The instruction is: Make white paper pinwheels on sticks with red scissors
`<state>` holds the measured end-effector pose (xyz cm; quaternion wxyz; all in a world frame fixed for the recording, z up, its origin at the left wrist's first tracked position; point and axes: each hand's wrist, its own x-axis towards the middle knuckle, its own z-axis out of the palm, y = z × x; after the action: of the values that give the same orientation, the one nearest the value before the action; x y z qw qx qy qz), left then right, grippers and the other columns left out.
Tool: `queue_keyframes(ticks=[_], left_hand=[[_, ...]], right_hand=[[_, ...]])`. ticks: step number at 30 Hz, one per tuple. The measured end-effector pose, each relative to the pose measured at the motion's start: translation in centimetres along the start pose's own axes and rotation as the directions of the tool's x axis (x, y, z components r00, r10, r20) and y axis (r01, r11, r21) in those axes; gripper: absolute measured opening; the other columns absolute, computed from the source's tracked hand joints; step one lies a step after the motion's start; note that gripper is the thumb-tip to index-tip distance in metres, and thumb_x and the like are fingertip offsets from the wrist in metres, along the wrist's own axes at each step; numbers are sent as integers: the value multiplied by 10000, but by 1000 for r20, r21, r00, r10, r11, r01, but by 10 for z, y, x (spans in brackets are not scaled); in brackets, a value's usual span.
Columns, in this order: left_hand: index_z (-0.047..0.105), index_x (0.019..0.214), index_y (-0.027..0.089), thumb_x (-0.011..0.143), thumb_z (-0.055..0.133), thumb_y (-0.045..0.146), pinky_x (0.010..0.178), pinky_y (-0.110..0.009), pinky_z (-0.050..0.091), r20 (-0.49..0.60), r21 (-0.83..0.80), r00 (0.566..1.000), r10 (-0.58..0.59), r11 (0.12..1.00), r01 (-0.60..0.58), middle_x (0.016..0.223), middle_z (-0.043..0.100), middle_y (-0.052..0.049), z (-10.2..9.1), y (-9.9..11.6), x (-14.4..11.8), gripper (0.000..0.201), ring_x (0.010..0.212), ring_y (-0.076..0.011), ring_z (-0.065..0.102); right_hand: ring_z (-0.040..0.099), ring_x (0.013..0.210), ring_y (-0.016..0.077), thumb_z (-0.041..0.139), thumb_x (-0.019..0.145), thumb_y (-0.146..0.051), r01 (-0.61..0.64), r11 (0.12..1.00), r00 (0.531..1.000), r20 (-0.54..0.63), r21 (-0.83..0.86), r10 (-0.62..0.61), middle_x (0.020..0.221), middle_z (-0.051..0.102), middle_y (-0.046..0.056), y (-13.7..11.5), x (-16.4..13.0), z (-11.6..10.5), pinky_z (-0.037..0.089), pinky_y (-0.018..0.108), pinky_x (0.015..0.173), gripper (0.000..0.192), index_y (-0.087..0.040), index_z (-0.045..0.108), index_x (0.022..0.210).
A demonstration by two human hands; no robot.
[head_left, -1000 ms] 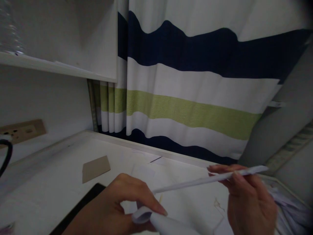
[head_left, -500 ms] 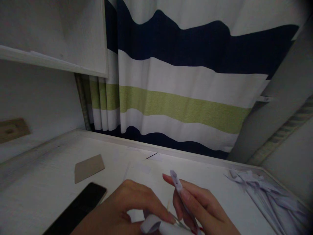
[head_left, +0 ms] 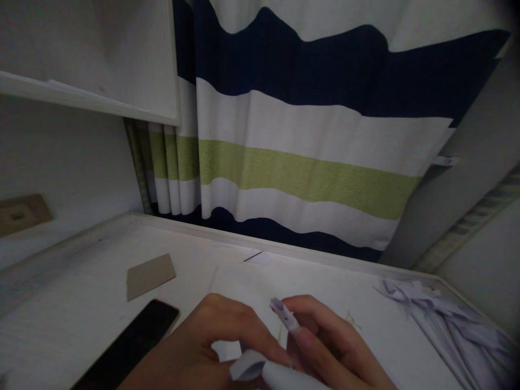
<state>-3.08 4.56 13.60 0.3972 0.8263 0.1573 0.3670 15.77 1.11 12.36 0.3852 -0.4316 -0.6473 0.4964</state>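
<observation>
- Far left on the counter (head_left: 81,281): a brown card piece (head_left: 150,275) lay flat, w/ a dark phone (head_left: 130,346) just in front of it, nearer the camera. Neither was touching the hands.
- Left hand (head_left: 203,346) sat low center, fingers curled down over the curled end of a white paper roll (head_left: 260,371) at the bottom edge of the frame. Grip looked narrow, fingertips pressing on the paper, tho the thumb side was hidden so can't say how firmly.
- Right hand (head_left: 325,346) was right beside it, prob touching. Its fingers were pinched closed on a thin white paper strip (head_left: 286,317), the strip's tip poking up just above the fingertips.
- Both paper bits were above the counter, well clear of the phone.
- Far right: a heap of white paper strips (head_left: 442,319) lay along the counter edge, well apart from the hands.
- Behind everything hung a striped curtain (head_left: 309,179), navy/white/green, w/ a shelf (head_left: 81,97) up top left.
- IMO to do this bit well: keep the pinch on the strip tight and close to the roll, hold the roll steady w/ the left fingers so it doesn't spring open, and keep tension even. Lighting was dim, so going by feel helps.
</observation>
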Motion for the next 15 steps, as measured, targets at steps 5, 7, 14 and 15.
queue_keyframes(ticks=[5,7,14,15], left_hand=[[656,926,253,757,578,198,695,-231,475,10,-38,1000,6,999,-6,810,701,-35,-1,0,1,194,734,-164,646],[662,912,237,743,596,196,701,-231,476,-2,-26,1000,-15,1000,14,807,700,-41,0,1,2,186,738,-167,646],[652,890,248,720,627,179,703,-207,474,-36,44,999,-4,999,6,809,697,-2,2,-4,-1,185,732,-142,643],[649,887,245,718,629,172,704,-203,473,-40,48,999,2,999,-1,811,696,1,2,-6,-2,185,733,-137,642]], right_hand=[[523,646,154,406,835,-410,3,998,1000,21,-60,-1,682,554,-4,6,0,-1,414,277,634,271,-289,526,1046],[537,707,172,418,833,-387,5,996,1000,17,-87,-4,726,567,9,5,0,-1,420,309,700,259,-289,534,1044],[557,717,169,425,835,-339,15,991,1000,7,-135,-14,710,581,-4,0,-1,-3,443,294,725,228,-310,559,1017],[566,747,171,434,832,-340,16,989,1000,4,-146,-15,751,599,-5,1,-2,-3,445,290,732,226,-329,557,1021]])
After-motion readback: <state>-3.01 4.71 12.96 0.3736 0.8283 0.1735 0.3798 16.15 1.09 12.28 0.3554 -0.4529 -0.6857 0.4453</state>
